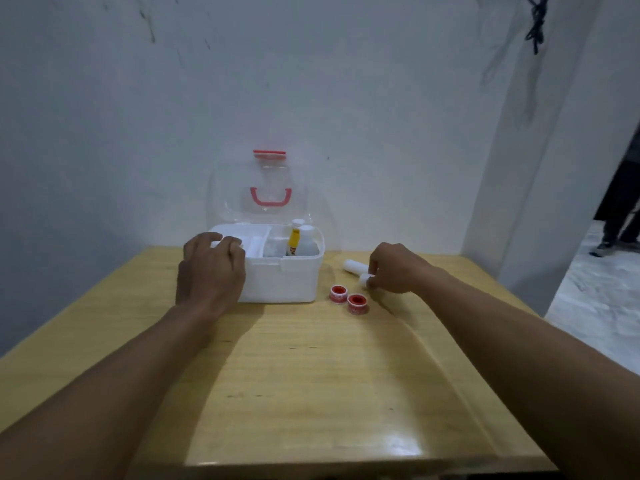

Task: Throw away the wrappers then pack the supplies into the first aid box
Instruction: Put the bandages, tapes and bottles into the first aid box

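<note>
A white first aid box (282, 278) stands open at the back of the wooden table, its clear lid (270, 188) with a red handle raised against the wall. Two bottles (301, 239), one with a yellow label, stand in its right compartment. My left hand (211, 268) rests on the box's left front corner, fingers curled over the rim. To the right, my right hand (394, 268) pinches a small white roll (364, 279) on the table. A second white roll (354, 265) lies just behind it. Two red and white tape rolls (348, 298) lie beside the box.
The table (311, 375) stands against a white wall, and a pillar rises at the right. A person's legs (620, 216) show on the floor beyond the table's right edge.
</note>
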